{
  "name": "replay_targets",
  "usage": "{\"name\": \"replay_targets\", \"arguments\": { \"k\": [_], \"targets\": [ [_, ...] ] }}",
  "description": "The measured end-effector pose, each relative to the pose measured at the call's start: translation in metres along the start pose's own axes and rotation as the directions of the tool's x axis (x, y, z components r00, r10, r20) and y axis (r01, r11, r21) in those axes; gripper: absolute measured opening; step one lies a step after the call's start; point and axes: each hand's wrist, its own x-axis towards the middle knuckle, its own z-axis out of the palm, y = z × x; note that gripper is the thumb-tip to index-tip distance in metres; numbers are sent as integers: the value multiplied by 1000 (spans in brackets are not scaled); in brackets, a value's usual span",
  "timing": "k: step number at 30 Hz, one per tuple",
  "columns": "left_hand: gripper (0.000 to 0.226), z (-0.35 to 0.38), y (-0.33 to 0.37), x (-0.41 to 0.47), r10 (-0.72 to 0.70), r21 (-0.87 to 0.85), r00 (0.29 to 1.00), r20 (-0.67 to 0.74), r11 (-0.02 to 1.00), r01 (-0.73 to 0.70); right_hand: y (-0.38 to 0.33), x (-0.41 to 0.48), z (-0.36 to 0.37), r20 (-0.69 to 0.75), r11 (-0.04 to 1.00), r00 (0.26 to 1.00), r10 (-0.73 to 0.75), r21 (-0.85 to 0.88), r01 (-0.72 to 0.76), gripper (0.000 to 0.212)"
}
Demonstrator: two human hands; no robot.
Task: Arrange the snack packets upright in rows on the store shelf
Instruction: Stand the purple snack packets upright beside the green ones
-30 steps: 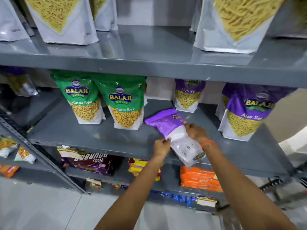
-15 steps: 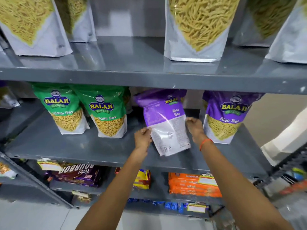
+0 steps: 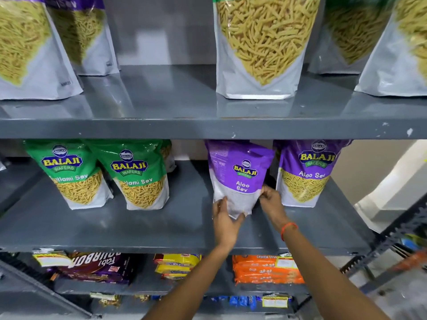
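Observation:
A purple Aloo Sev packet (image 3: 238,174) stands nearly upright on the grey middle shelf (image 3: 115,227), its back side and side gusset facing me. My left hand (image 3: 225,219) grips its lower left corner. At the lower right edge my right hand (image 3: 272,202), with an orange band at the wrist, pinches the packet. A second purple Aloo Sev packet (image 3: 307,174) stands upright just to its right. Two green Ratlami Sev packets (image 3: 74,176) (image 3: 141,179) stand upright at the left of the same shelf.
The upper shelf (image 3: 208,128) holds several large white sev packets (image 3: 265,47) upright. Below, the lower shelf carries Bourbon biscuit packs (image 3: 97,265), yellow packs (image 3: 178,265) and orange cashew cookie packs (image 3: 265,270). A dark rack (image 3: 397,241) stands at the right.
The purple packet went from lying tilted at the shelf's front edge to standing upright further back beside the other purple packet. Both hands slid down to its bottom corners.

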Motion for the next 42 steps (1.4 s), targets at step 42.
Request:
{"name": "replay_targets", "arguments": {
  "k": [42],
  "targets": [
    [91, 97, 24, 35, 223, 123, 908, 356, 951, -282, 36, -9, -98, -527, 975, 849, -44, -207, -78, 75]
  ]
}}
